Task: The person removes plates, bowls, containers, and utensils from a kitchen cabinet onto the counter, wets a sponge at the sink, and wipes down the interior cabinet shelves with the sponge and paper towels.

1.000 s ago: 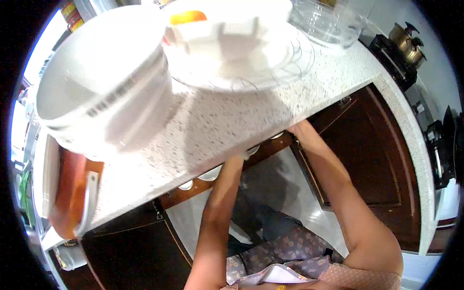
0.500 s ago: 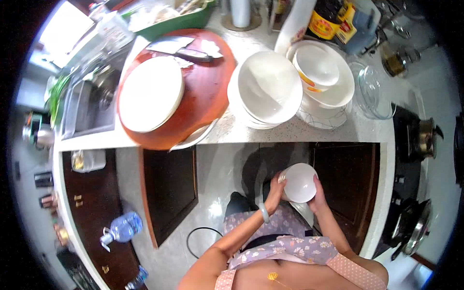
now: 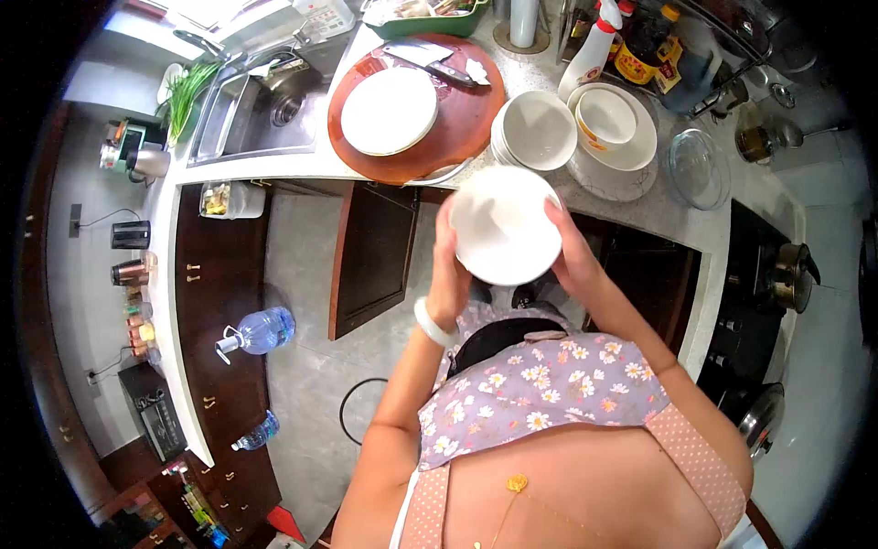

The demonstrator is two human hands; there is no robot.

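Note:
A white bowl (image 3: 506,225) is held in front of my body, near the counter's front edge, its open mouth turned up towards me. My left hand (image 3: 445,265) grips its left side, a pale bracelet on the wrist. On the opposite side, my right hand (image 3: 572,245) clasps the wall with the thumb near the rim. Whether more bowls sit beneath it is hidden. Just beyond stands a stack of white bowls (image 3: 540,131). Right of that, a smaller bowl (image 3: 606,116) with orange marks rests inside a wider white bowl (image 3: 638,146).
White plates (image 3: 389,112) and a cleaver (image 3: 439,62) lie on a round red-brown board (image 3: 476,123). A glass dish (image 3: 698,169) sits at right, a spray bottle (image 3: 590,55) behind. Below the counter, a dark cabinet door (image 3: 375,256) hangs open. A water jug (image 3: 261,331) stands on the floor.
Both hands have raised the white bowl from low beside the cabinet up to counter height, moving slightly left. My body is more upright and the view has shifted.

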